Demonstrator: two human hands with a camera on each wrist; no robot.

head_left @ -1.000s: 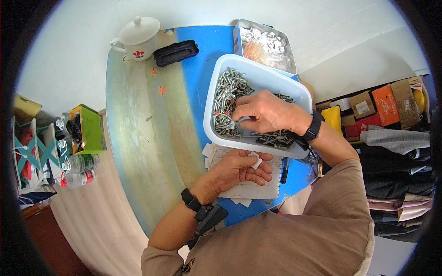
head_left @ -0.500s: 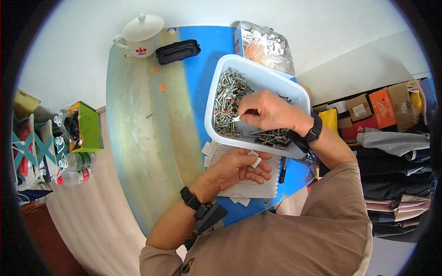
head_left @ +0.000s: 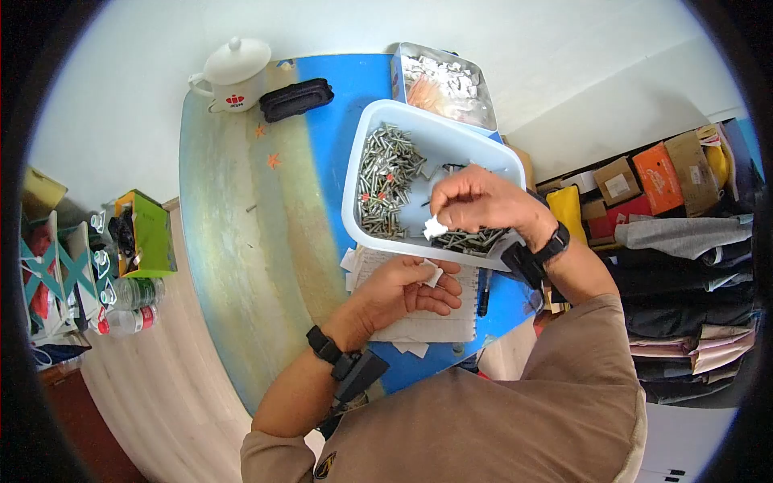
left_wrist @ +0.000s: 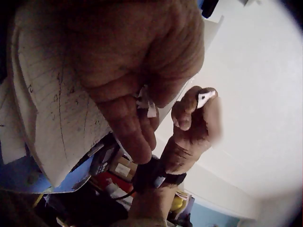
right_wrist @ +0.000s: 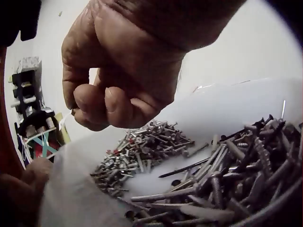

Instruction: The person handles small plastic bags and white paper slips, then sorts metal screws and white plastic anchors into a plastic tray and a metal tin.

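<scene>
The right hand (head_left: 483, 205) pinches a small white piece (head_left: 435, 228) between thumb and fingertips above the near part of a pale blue bin (head_left: 435, 121). Silvery screws (head_left: 390, 165) lie at the bin's left, and darker, longer screws and nails (right_wrist: 236, 175) at its right. Palm up over a lined notebook (head_left: 435, 326), the left hand (head_left: 403, 290) holds a folded white paper piece (head_left: 432, 275) under its thumb. In the left wrist view that paper (left_wrist: 147, 103) shows against the fingers, and the other white piece (left_wrist: 204, 98) sits in the right fingertips.
Behind the bin stands an open box (head_left: 487, 113) of white scraps. A lidded white mug (head_left: 236, 76) and a black case (head_left: 296, 100) are at the back left. A black pen (head_left: 484, 294) lies right of the notebook. Bottles (head_left: 129, 320) stand left of the table.
The right hand has risen from the screws and drawn back rightward, with the white piece now showing at its fingertips. The left hand keeps its paper. The head view has shifted slightly.
</scene>
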